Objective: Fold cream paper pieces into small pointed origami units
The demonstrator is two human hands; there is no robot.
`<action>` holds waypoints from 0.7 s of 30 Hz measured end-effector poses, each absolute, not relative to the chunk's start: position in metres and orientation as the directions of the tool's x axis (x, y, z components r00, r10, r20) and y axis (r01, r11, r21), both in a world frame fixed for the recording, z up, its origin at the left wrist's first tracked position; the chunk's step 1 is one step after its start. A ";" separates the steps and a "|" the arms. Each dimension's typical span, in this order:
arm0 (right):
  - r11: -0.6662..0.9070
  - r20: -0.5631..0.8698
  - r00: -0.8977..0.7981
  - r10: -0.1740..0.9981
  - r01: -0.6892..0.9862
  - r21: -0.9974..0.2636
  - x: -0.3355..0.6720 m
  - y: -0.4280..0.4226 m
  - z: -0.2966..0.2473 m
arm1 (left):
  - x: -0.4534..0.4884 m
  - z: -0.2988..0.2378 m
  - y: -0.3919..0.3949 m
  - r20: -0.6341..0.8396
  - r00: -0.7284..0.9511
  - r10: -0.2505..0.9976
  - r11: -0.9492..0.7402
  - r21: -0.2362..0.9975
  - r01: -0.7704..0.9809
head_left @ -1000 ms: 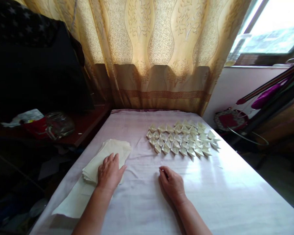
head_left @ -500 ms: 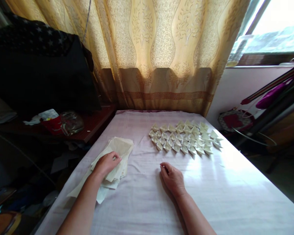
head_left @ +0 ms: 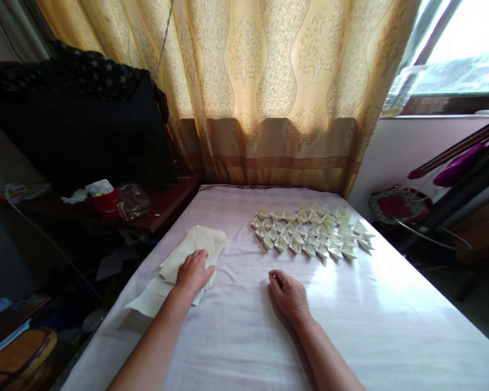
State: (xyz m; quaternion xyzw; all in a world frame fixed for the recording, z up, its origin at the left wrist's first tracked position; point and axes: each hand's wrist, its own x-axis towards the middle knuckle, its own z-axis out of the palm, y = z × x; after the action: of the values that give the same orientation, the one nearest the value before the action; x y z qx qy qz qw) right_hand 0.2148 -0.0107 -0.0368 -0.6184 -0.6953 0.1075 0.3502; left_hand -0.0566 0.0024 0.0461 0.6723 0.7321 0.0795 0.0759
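My left hand (head_left: pixel 194 271) lies flat, fingers stretched out, on a stack of cream paper sheets (head_left: pixel 206 244) at the left side of the table (head_left: pixel 383 309). A larger loose sheet (head_left: pixel 146 302) pokes out from under the stack toward the table edge. My right hand (head_left: pixel 290 296) rests on the pale cloth near the middle, its fingers curled in loosely; I cannot see anything in them. Beyond it, several small folded paper boats (head_left: pixel 309 232) sit in rows.
A patterned yellow curtain (head_left: pixel 264 92) hangs behind the table. To the left stands a dark wooden shelf (head_left: pixel 163 202) with a glass jar (head_left: pixel 133 201) and a red container (head_left: pixel 105 204). Poles and a round frame (head_left: pixel 432 233) lean at the right by the window.
My left hand lifted sheets at the stack's edge half a second ago; now it presses flat on the stack. The right hand has stayed put. The camera view shifted slightly left.
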 end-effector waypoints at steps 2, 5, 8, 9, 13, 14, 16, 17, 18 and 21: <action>0.222 0.360 0.004 0.933 0.781 -0.584 0.215 -0.011 -0.037 | -0.059 0.049 0.004 -0.010 -0.099 0.995 0.099 0.205 0.974; 0.230 0.368 0.003 0.930 0.776 -0.587 0.215 -0.012 -0.038 | -0.063 0.052 0.007 -0.007 -0.112 0.994 0.111 0.187 0.976; 0.232 0.374 0.008 0.927 0.772 -0.592 0.215 -0.012 -0.037 | -0.065 0.054 0.007 0.019 -0.107 0.994 0.103 0.164 0.981; 0.231 0.375 0.012 0.927 0.770 -0.595 0.214 -0.012 -0.037 | -0.064 0.054 0.007 0.034 -0.101 0.994 0.095 0.156 0.983; 0.220 0.369 0.030 0.929 0.756 -0.617 0.213 -0.013 -0.036 | -0.059 0.056 0.003 0.147 -0.053 0.988 0.035 0.127 0.991; 0.216 0.367 0.039 0.929 0.749 -0.626 0.213 -0.013 -0.036 | -0.056 0.056 0.002 0.190 -0.025 0.981 0.002 0.121 0.993; 0.201 0.363 0.067 0.929 0.732 -0.651 0.216 -0.014 -0.037 | -0.047 0.054 -0.002 0.278 0.064 0.958 -0.098 0.111 0.989; 0.192 0.361 0.086 0.929 0.722 -0.665 0.219 -0.015 -0.037 | -0.041 0.051 -0.004 0.314 0.126 0.941 -0.167 0.107 0.980; 0.181 0.358 0.106 0.927 0.711 -0.679 0.223 -0.016 -0.038 | -0.033 0.047 -0.006 0.342 0.194 0.920 -0.243 0.105 0.964; 0.149 0.357 0.182 0.916 0.672 -0.725 0.239 -0.018 -0.039 | -0.009 0.029 -0.012 0.397 0.422 0.815 -0.497 0.106 0.861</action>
State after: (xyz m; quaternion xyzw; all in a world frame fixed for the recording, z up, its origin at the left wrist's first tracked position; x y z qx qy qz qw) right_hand 0.2391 -0.0176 -0.0385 -0.6368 -0.6235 0.1415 0.4309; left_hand -0.0087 -0.0119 0.0285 0.8413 0.4982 0.2021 -0.0568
